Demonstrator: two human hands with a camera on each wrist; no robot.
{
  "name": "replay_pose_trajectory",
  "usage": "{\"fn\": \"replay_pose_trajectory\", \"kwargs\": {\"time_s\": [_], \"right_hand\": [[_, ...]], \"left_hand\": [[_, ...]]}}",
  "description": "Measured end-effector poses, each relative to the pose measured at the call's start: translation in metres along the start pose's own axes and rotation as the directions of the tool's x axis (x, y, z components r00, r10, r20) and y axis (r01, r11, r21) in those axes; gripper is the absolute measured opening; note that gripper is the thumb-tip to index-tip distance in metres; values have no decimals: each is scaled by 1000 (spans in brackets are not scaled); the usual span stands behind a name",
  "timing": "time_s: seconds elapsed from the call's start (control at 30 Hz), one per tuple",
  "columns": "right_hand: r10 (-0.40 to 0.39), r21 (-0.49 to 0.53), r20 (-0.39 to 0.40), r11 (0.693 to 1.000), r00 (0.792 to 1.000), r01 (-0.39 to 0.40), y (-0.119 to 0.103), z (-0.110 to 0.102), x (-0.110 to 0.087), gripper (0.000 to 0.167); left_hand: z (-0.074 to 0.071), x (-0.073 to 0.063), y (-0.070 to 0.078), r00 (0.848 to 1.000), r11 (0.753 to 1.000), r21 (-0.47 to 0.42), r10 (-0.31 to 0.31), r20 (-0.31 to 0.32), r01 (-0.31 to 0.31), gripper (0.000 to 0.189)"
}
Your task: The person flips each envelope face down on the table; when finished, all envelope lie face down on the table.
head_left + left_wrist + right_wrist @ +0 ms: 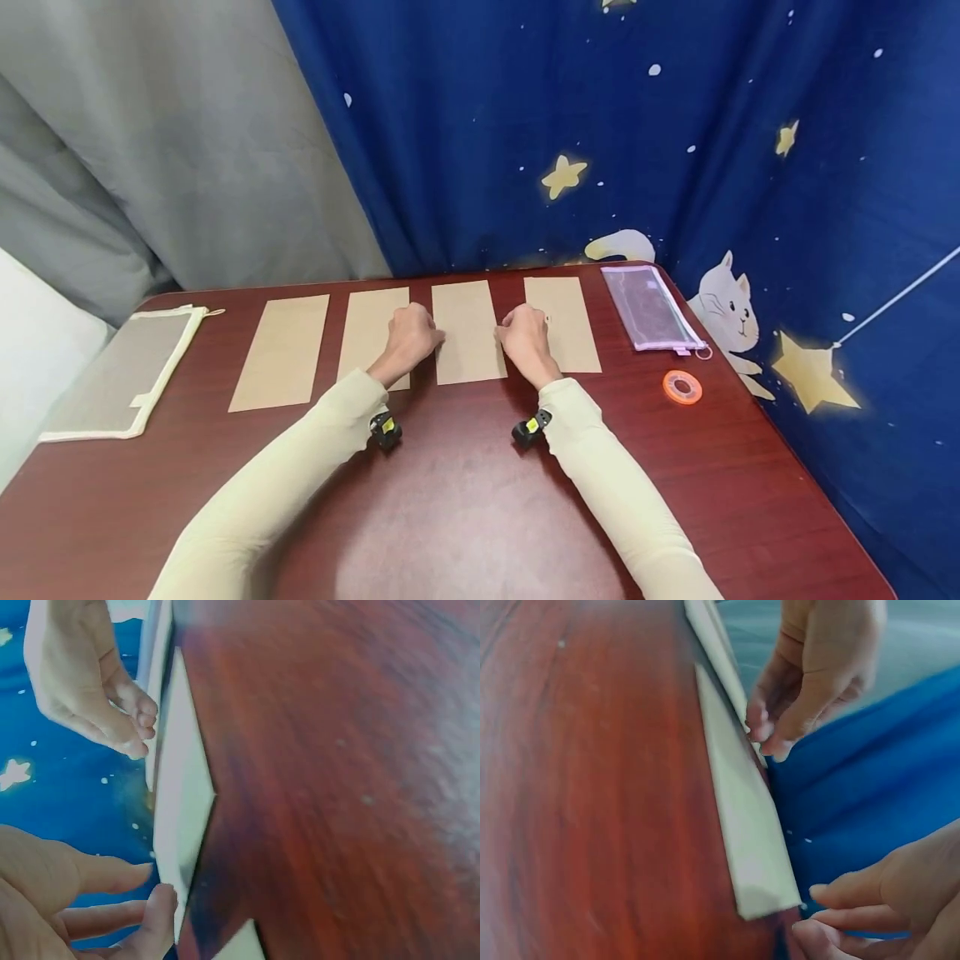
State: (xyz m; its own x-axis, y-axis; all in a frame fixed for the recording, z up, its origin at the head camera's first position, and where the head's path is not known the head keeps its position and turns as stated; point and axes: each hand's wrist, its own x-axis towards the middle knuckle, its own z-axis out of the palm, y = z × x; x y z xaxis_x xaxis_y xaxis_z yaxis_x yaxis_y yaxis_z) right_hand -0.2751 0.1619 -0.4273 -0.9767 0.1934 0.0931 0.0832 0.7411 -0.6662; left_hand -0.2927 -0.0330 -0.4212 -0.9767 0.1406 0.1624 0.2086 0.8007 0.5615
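Between my two hands a tan kraft-paper rectangle lies flat on the table. At its left edge is my left hand; a fingertip touches or nearly touches the paper in the left wrist view, with a gap between thumb and finger. My right hand is by the right edge, its thumb and fingers loosely bent and apart at the paper's corner in the right wrist view. Similar rectangles lie partly under the left hand and right hand, and another paper rectangle lies farther left.
A white-edged mesh zip pouch lies at the table's left. On the right are a purple mesh zip pouch and an orange ring-shaped roll. Curtains hang just behind the red-brown table.
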Motion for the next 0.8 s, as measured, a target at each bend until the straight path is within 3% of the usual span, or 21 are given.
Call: {"fn": "replay_pose_trajectory", "kwargs": {"time_s": [0.07,0.1,0.13,0.17,0.2,0.23,0.3,0.33,0.4,0.43,0.53,0.63,0.7,0.8], "right_hand": [[12,22,6,1000,1000,-12,2,-8,1,14],[7,31,10,1000,1000,-7,5,-13,2,16],[7,40,25,999,1000,-8,7,-19,4,17],[12,68,49,998,999,-16,10,-25,6,19],[23,108,79,994,997,-31,13,-33,8,20],[30,152,112,987,993,-47,17,-41,11,23],[30,266,202,960,979,-84,27,-58,19,30],[33,318,257,941,966,-116,33,-68,23,34],[30,387,347,906,937,-172,47,-89,32,38],[30,405,382,893,924,-197,55,-99,37,40],[58,422,467,862,882,-281,76,-127,46,44],[101,439,532,816,841,-376,91,-142,51,46],[116,445,572,788,812,-426,97,-147,53,48],[144,451,598,753,788,-480,102,-147,53,48]], "left_hand": [[-3,0,2,999,998,-45,-39,22,40,28],[-5,1,4,996,991,-111,-71,50,76,24],[-7,1,6,990,970,-210,-104,96,122,23],[-9,3,9,978,931,-318,-136,156,180,26],[-11,5,13,958,867,-427,-170,232,257,31],[-13,7,18,929,782,-521,-197,314,342,36],[-14,13,29,859,575,-650,-219,463,497,44],[-13,15,35,826,492,-673,-214,521,552,46],[-8,21,48,780,390,-685,-177,600,616,50],[-4,24,55,764,359,-685,-157,626,634,53],[11,30,72,734,317,-677,-107,670,664,60],[25,36,82,717,295,-668,-102,689,683,66],[33,39,85,714,284,-665,-120,690,691,68],[41,43,88,724,296,-668,-147,674,682,65]]}}
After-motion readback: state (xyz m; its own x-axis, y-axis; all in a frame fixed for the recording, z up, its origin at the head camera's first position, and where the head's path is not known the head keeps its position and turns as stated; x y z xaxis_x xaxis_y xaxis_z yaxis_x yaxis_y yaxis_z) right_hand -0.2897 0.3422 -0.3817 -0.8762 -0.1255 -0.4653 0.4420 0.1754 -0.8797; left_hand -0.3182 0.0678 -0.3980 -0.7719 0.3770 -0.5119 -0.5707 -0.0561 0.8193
